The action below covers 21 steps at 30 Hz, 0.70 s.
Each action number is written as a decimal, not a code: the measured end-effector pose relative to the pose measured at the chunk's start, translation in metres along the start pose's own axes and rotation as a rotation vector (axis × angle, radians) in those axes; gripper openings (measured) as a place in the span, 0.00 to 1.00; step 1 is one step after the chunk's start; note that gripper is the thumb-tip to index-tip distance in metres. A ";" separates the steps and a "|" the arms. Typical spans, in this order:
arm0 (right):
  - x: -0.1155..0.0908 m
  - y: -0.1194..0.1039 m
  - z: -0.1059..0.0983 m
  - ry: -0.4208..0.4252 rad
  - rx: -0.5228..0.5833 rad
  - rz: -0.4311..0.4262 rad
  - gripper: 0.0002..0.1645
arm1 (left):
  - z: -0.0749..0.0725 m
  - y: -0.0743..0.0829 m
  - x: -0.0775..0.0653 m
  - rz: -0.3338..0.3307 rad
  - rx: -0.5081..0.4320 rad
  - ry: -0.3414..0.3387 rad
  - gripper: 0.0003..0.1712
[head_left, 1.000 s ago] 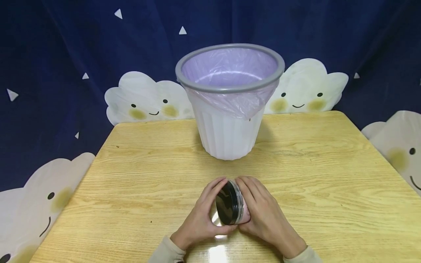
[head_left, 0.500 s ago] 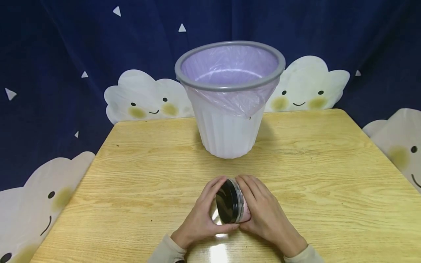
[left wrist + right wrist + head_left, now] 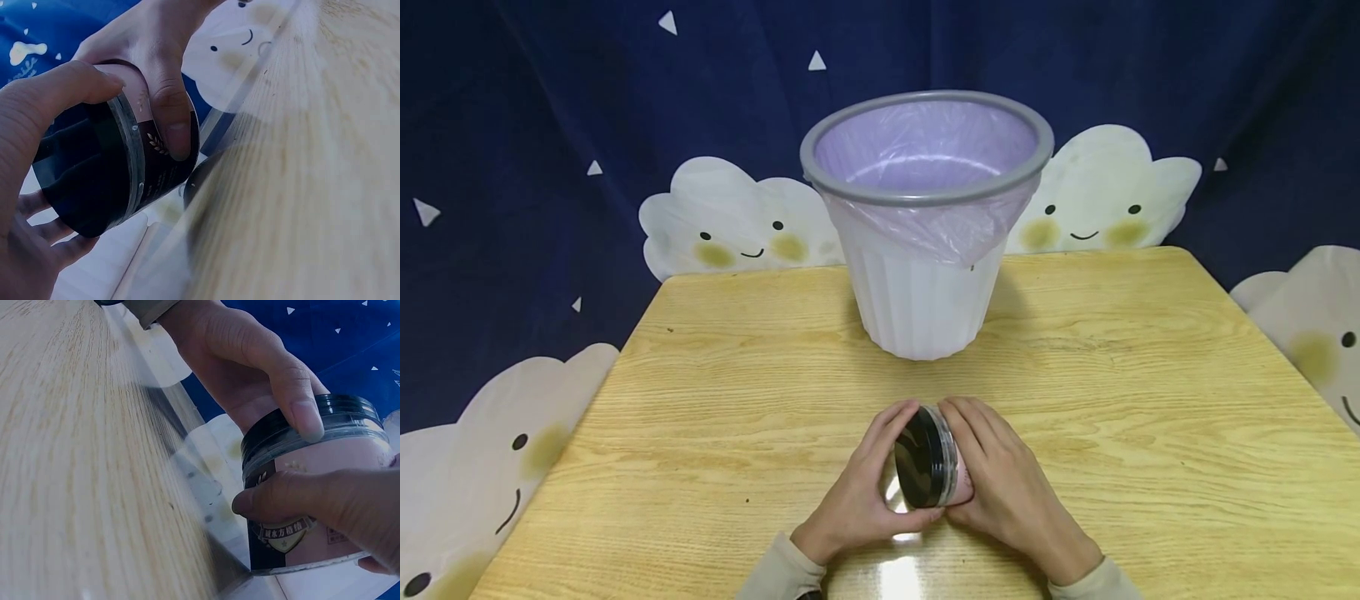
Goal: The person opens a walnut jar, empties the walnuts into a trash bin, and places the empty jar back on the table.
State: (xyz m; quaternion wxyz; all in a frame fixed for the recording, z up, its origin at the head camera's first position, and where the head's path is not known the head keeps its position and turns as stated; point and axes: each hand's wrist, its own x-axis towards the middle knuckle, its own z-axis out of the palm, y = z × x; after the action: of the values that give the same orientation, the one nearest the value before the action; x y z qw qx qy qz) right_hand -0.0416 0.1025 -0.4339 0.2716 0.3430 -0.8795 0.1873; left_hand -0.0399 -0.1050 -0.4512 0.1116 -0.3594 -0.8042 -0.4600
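Observation:
Between both hands, close over the near part of the table, a round jar (image 3: 961, 483) with a pink and black label lies tilted on its side. Its black lid (image 3: 917, 462) faces left in the head view. My left hand (image 3: 857, 492) grips the lid, thumb along the lower edge and fingertips at the top. Around the jar's body my right hand (image 3: 1000, 483) is curled, its thumb (image 3: 281, 497) pressed across the label. In the left wrist view, the lid (image 3: 78, 169) sits on the jar, with a clear rim band beside it.
A white ribbed trash bin (image 3: 921, 300) with a grey rim ring and a thin pinkish liner stands farther back on the wooden table (image 3: 700, 417). Behind hangs a dark blue curtain (image 3: 625, 83) printed with white triangles and smiling clouds.
Both hands keep their hold on the jar and lid, with hardly any movement. The head view has shifted very slightly.

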 end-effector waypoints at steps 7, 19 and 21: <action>0.000 0.000 0.000 -0.003 -0.002 -0.001 0.66 | 0.000 0.000 0.000 -0.006 -0.004 -0.004 0.60; 0.000 0.000 0.000 -0.006 0.001 0.003 0.66 | 0.000 0.000 0.000 -0.016 -0.004 -0.011 0.61; 0.000 0.000 0.000 -0.006 0.002 0.002 0.66 | 0.000 0.000 0.000 -0.013 -0.002 -0.010 0.61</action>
State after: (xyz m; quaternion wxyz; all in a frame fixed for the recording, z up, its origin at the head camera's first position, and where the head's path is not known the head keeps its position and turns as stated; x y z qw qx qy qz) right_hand -0.0417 0.1030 -0.4338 0.2684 0.3429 -0.8805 0.1872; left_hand -0.0400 -0.1050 -0.4508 0.1043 -0.3564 -0.8066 -0.4599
